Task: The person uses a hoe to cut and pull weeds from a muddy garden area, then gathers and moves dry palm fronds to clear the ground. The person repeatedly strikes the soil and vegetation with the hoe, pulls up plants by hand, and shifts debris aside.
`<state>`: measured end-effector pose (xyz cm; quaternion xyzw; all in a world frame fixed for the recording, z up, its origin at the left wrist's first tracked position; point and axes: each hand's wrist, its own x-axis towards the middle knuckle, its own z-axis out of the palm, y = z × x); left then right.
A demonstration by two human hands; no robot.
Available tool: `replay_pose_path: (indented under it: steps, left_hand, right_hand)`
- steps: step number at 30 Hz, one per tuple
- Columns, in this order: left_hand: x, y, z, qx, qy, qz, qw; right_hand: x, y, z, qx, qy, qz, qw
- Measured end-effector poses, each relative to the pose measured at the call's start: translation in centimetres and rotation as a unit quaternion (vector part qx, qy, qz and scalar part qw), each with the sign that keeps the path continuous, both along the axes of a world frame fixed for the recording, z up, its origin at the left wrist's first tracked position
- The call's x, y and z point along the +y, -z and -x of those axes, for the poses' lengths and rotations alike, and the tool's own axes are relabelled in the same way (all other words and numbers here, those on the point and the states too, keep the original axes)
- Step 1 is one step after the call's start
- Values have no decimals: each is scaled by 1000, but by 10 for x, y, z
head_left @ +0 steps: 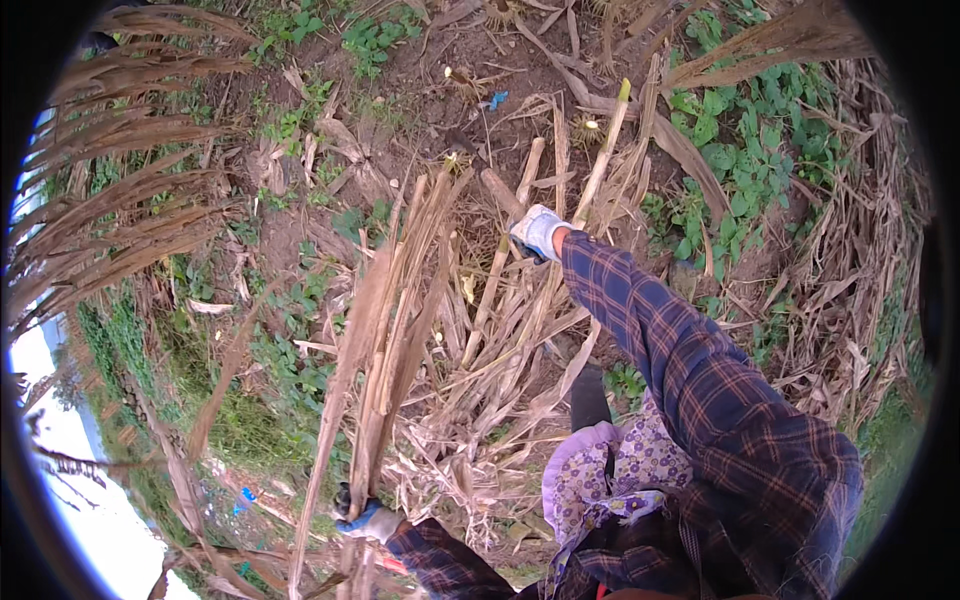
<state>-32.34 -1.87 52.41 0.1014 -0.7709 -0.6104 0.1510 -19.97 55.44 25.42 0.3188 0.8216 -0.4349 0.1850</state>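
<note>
Dry corn stalks stand tilted in the grip of my left hand, which wears a white and blue glove with dark fingertips. The upper ends of these stalks are close to a pale cut stub. My right hand, gloved alike, is closed round the wooden handle of a hand tool. A dark, narrow part, apparently its blade, runs up from the handle toward that stub. Its exact shape is hard to make out against the soil. Cut stalks lie beneath my right hand.
Dry leaves and stalks litter the ground before my legs. Another pale stub sticks up at the upper middle. Green weeds grow at the right. Standing dry corn plants line the left. A blue scrap lies on the soil.
</note>
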Motion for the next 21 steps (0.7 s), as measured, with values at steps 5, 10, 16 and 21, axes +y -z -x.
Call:
replay_pose_path:
  steps: [5, 10, 16, 21]
  left_hand:
    - [-50, 160, -228, -345, -184, 509, 767]
    - [-91, 163, -320, -597, -129, 355, 708]
    - [-157, 47, -344, -314, -468, -233, 793]
    - [-77, 55, -280, -252, -398, -305, 828]
  right_hand:
    - [3, 8, -7, -76, -72, -73, 992]
    - [-25, -44, -99, -32, -244, -157, 956]
    - [-116, -179, -328, -293, 121, 206, 926]
    - [-126, -220, -326, -126, 288, 215, 925]
